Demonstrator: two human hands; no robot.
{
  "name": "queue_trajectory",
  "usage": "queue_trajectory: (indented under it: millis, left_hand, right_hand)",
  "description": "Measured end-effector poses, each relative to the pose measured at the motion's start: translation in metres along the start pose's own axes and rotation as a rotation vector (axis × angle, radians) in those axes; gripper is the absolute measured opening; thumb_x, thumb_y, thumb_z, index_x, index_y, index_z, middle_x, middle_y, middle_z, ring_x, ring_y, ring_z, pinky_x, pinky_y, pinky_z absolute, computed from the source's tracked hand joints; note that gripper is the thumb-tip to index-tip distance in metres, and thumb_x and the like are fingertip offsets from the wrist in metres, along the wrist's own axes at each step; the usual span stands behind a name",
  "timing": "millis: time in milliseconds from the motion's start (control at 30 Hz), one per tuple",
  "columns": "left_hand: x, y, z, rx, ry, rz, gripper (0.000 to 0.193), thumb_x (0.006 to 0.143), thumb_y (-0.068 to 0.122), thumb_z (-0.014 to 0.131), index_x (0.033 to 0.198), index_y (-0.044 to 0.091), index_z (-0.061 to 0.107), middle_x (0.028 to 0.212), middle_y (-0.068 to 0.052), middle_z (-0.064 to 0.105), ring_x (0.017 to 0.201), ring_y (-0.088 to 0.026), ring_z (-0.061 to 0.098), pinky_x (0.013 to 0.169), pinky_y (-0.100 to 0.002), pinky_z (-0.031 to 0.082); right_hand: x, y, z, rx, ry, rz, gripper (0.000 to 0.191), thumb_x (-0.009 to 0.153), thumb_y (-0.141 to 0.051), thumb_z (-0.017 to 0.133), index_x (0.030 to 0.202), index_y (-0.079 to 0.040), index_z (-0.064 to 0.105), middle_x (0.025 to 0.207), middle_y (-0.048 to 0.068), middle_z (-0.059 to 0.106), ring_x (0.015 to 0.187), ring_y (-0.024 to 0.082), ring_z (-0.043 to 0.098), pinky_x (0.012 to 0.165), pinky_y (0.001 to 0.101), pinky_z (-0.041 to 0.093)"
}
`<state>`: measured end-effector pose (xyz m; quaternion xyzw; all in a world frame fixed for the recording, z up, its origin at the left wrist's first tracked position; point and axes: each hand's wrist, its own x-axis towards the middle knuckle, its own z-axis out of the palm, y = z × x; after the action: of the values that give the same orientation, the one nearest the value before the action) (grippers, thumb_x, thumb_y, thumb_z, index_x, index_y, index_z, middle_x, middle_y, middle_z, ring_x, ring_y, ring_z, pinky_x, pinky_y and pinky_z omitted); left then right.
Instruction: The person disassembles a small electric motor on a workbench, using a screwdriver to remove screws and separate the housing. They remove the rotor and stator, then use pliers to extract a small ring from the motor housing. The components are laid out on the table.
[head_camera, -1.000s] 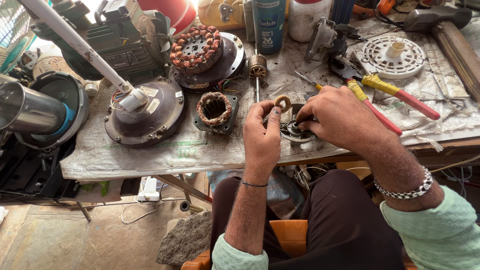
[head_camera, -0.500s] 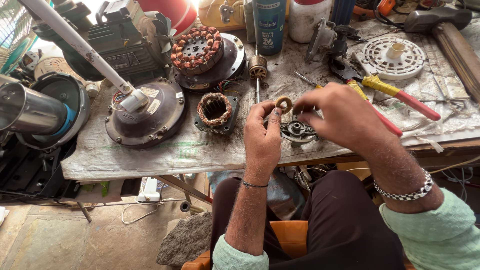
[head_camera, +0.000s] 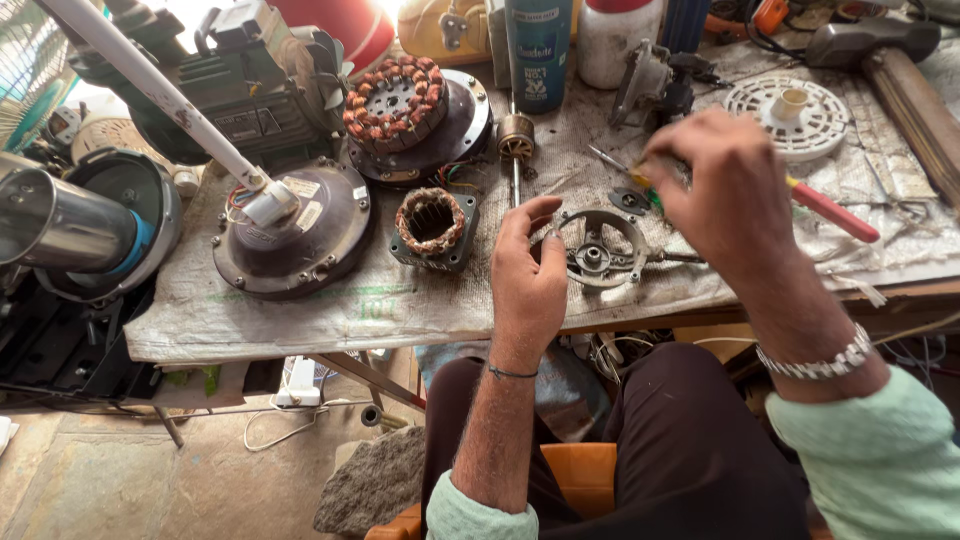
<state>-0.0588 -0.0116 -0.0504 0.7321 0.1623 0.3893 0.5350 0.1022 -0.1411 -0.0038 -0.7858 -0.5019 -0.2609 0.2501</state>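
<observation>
Bracket (head_camera: 600, 250), round, grey metal, with bearing seat at centre: lies flat on cloth (head_camera: 330, 310) near front edge of bench, between both hands. Stands bare, apart from every other motor part.

Left hand (head_camera: 525, 285): rests at left rim of bracket, fingers half open and lightly curled, thumb and forefinger spread toward rim. Grips nothing. Contact with rim itself: cannot tell.

Right hand (head_camera: 720, 190): hangs above bench, right of and beyond bracket, back of hand toward camera, fingers bent downward. Blurred; cannot tell whether closed on anything. Pliers (head_camera: 835, 212) with red grip lie just beside and partly under it.

Progress, judged from layout: disassembly well advanced, reassembly not begun.
- Small stator (head_camera: 432, 225), copper-wound, sits loose left of bracket, not touching it.
- Rotor (head_camera: 516, 140) with shaft lies behind bracket, separate.
- Large stator (head_camera: 400, 95) sits on own dark plate farther back.
- Dark housing (head_camera: 295, 240) with white pipe lies at left, well apart.
- White disc (head_camera: 785, 110) and hammer (head_camera: 860, 45) lie at far right rear.

No two of bracket, small stator and rotor joined. Fasteners: too small to tell. Left to do, as far as visible: everything past separation of parts.
</observation>
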Motion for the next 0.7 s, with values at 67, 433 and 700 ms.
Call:
queue_trajectory:
  millis: [67, 433, 700]
  left_hand:
    - [0.003, -0.004, 0.001, 0.004, 0.003, 0.028, 0.037, 0.094, 0.002, 0.052, 0.129, -0.003, 0.061, 0.129, -0.017, 0.064, 0.127, -0.028, 0.063, 0.109, -0.039, 0.052]
    - [-0.001, 0.005, -0.002, 0.031, -0.001, 0.046, 0.036, 0.09, 0.004, 0.058, 0.125, 0.001, 0.064, 0.125, -0.014, 0.065, 0.119, -0.025, 0.066, 0.1, -0.035, 0.056]
    - [-0.001, -0.001, -0.001, 0.03, -0.063, 0.087, 0.025, 0.1, 0.016, 0.063, 0.12, 0.007, 0.075, 0.133, -0.012, 0.062, 0.118, -0.021, 0.066, 0.092, -0.031, 0.057]
  right_hand:
    - [0.0, -0.007, -0.004, 0.16, -0.173, 0.002, 0.018, 0.094, -0.025, 0.081, 0.102, -0.008, 0.08, 0.1, 0.011, 0.077, 0.095, 0.026, 0.07, 0.089, 0.0417, 0.056]
    - [0.008, -0.039, -0.008, 0.147, -0.551, -0.014, 0.026, 0.083, -0.021, 0.082, 0.104, -0.007, 0.081, 0.096, 0.01, 0.078, 0.093, 0.026, 0.069, 0.09, 0.0438, 0.054]
    - [-0.005, -0.026, -0.01, 0.475, -0.225, -0.066, 0.027, 0.084, -0.011, 0.079, 0.109, -0.002, 0.075, 0.1, 0.014, 0.08, 0.087, 0.021, 0.078, 0.079, 0.0347, 0.065]
